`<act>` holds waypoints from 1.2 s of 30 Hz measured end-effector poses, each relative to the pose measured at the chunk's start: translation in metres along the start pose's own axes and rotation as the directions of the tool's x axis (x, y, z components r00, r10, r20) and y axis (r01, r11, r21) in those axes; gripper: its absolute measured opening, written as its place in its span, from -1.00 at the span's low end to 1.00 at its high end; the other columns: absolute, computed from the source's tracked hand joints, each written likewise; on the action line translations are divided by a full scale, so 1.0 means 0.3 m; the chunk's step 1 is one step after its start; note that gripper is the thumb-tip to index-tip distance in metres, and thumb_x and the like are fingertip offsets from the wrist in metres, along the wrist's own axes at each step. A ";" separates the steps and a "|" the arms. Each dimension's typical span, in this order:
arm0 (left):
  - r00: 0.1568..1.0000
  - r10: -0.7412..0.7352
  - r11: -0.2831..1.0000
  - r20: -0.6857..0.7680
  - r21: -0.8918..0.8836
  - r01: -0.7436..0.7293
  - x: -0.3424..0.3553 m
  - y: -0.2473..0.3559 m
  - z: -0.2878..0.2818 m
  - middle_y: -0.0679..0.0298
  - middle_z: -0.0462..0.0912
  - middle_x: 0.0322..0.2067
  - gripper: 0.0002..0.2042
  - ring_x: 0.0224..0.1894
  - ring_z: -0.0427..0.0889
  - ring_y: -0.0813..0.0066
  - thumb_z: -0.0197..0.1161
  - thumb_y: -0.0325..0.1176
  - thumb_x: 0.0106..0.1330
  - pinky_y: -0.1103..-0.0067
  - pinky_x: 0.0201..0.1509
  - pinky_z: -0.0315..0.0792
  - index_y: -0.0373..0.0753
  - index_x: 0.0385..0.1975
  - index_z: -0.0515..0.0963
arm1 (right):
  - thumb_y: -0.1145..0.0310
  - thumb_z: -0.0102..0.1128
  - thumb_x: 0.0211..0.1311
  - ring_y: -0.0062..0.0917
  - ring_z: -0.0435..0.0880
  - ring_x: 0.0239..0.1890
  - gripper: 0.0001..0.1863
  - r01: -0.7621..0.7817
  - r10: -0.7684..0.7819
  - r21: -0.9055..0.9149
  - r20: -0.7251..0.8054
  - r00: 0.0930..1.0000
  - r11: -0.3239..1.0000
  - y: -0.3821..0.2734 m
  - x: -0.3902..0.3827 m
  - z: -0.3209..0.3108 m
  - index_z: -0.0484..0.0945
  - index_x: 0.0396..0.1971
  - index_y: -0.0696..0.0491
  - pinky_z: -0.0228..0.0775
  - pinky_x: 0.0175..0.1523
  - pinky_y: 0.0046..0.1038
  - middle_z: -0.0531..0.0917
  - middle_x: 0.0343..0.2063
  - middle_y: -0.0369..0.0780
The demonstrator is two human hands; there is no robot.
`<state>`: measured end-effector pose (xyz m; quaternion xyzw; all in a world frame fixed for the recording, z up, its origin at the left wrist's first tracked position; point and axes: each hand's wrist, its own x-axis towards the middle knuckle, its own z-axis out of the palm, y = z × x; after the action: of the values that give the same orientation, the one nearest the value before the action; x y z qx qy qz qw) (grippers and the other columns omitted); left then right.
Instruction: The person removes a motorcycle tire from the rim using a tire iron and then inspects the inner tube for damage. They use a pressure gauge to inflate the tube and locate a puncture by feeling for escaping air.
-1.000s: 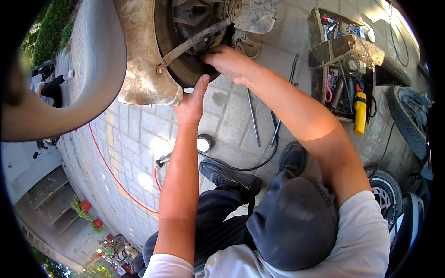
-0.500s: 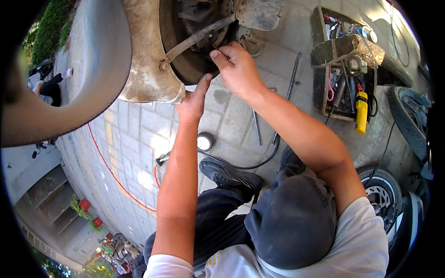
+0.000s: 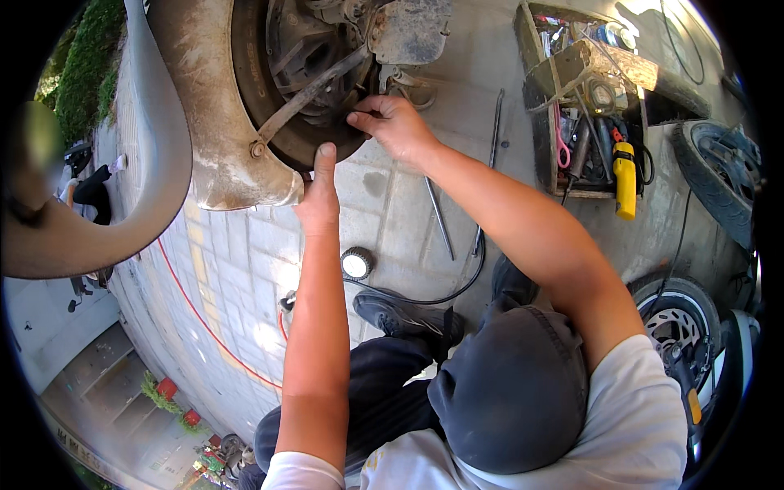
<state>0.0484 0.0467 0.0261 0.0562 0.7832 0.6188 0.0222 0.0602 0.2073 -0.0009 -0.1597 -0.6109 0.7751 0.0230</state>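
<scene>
No packages, labels or screens that I can make out around me. Nearest to a dial face is the round pressure gauge [image 3: 356, 263] lying on the paving below my left arm, pale disc with a dark rim, too small to tell more. Bottom left edge, a long yellowish sign strip [image 3: 82, 454], blurred.

An outdoor roadside repair spot is seen: paved ground [image 3: 237, 269], a tool-filled wooden toolbox [image 3: 588, 106] right of the mounted wheel [image 3: 282, 90], loose tyres [image 3: 719, 180] beyond.
</scene>
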 end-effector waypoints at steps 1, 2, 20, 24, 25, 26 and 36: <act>0.997 -0.053 0.998 -0.048 0.037 0.055 0.007 0.075 0.029 0.13 0.47 0.14 -0.43 0.12 0.45 0.36 0.38 -0.27 0.26 0.50 0.25 0.30 -0.44 0.17 0.34 | 0.38 0.32 0.21 -0.64 0.51 -0.41 -0.79 -0.017 0.022 0.127 -0.042 0.999 0.992 0.011 0.003 0.011 0.64 -0.29 0.23 0.37 -0.28 -0.53 0.63 -0.47 -0.28; 1.000 -0.016 0.999 -0.020 0.037 0.017 -0.001 0.071 0.028 0.14 0.48 0.12 -0.45 0.11 0.45 0.37 0.37 -0.28 0.27 0.50 0.24 0.30 -0.45 0.15 0.35 | 0.38 0.33 0.20 -0.63 0.51 -0.41 -0.79 -0.028 0.049 0.250 -0.081 0.995 0.968 0.027 0.008 0.022 0.65 -0.31 0.24 0.37 -0.28 -0.52 0.64 -0.47 -0.26; 0.995 0.093 0.989 0.033 0.116 -0.096 0.020 -0.104 -0.023 0.34 0.56 -0.12 -0.56 -0.17 0.47 0.59 0.42 -0.23 0.23 0.66 -0.06 0.37 -0.39 -0.03 0.47 | 0.23 0.25 0.25 -0.36 0.63 -0.39 -0.68 -0.005 0.019 -0.318 0.039 0.999 0.948 -0.028 -0.205 -0.142 0.54 -0.25 0.23 0.45 -0.27 -0.31 0.64 -0.37 -0.08; 0.976 0.115 0.974 0.183 0.171 -0.147 0.052 -0.154 -0.021 0.24 0.56 -0.03 -0.46 -0.06 0.49 0.50 0.43 -0.21 0.22 0.58 0.09 0.35 -0.39 0.09 0.41 | 0.35 0.17 0.20 -0.14 0.68 -0.29 -0.57 0.197 -0.152 -0.810 0.134 0.979 0.553 -0.086 -0.158 -0.120 0.40 0.03 0.25 0.53 -0.20 -0.16 0.48 0.08 0.06; 0.968 0.128 0.965 0.218 0.200 -0.172 0.046 -0.161 -0.019 0.21 0.56 -0.01 -0.45 -0.04 0.50 0.47 0.44 -0.20 0.21 0.57 0.11 0.35 -0.39 0.10 0.41 | 0.38 0.14 0.19 -0.15 0.69 -0.30 -0.55 0.259 -0.211 -0.830 0.175 0.962 0.494 -0.106 -0.174 -0.097 0.39 0.05 0.26 0.55 -0.22 -0.18 0.46 0.10 0.07; 0.988 0.055 0.993 0.143 0.097 -0.069 0.021 -0.130 -0.012 0.15 0.54 0.06 -0.41 0.02 0.48 0.42 0.45 -0.19 0.20 0.54 0.17 0.33 -0.41 0.12 0.41 | 0.40 0.11 0.17 -0.15 0.70 -0.31 -0.53 0.308 -0.261 -0.848 0.209 0.942 0.431 -0.113 -0.188 -0.075 0.38 0.08 0.27 0.56 -0.23 -0.20 0.44 0.12 0.09; 0.970 0.226 0.972 -0.091 0.081 -0.219 0.017 0.047 0.021 0.13 0.47 0.14 -0.42 0.08 0.44 0.40 0.40 -0.24 0.25 0.52 0.24 0.29 -0.41 0.17 0.37 | 0.38 0.01 0.23 -0.13 0.69 -0.31 -0.72 0.206 -0.102 -0.945 0.186 0.977 0.255 -0.088 -0.017 0.006 0.50 -0.10 0.14 0.56 -0.22 -0.19 0.58 -0.21 -0.04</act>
<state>0.0447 0.0566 0.0384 0.1133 0.7933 0.5917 -0.0884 0.0602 0.2111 0.0257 -0.0470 -0.9667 0.2498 -0.0290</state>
